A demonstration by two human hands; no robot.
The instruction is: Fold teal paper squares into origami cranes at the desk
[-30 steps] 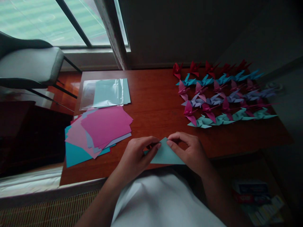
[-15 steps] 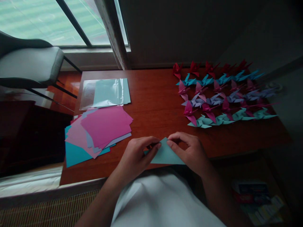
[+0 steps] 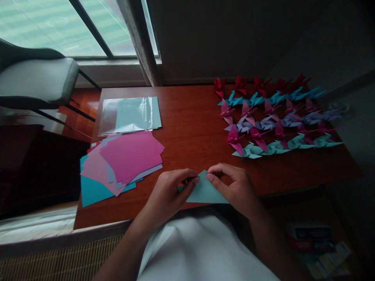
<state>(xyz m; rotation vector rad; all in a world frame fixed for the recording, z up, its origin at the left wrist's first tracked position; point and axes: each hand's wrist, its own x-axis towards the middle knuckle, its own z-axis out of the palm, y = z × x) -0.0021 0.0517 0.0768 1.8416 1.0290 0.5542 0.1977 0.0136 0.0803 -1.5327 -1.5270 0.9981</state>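
A pale mint sheet of origami paper (image 3: 205, 192), folded into a triangle, lies at the table's front edge with its tip pointing away from me. My left hand (image 3: 173, 187) pinches its left slope near the tip between thumb and forefinger. On the opposite slope, my right hand (image 3: 233, 185) pinches the paper close to the tip in the same way. The fingers cover parts of both sloping edges. Just beyond my right hand, folded mint paper cranes (image 3: 275, 147) stand in a row.
Left on the wooden table (image 3: 187, 121) are fanned coloured sheets (image 3: 134, 156) and a clear plastic sleeve (image 3: 131, 114) with mint paper. Rows of red, blue, pink and lilac cranes (image 3: 265, 123) fill the right side. A chair (image 3: 35, 78) stands by the window.
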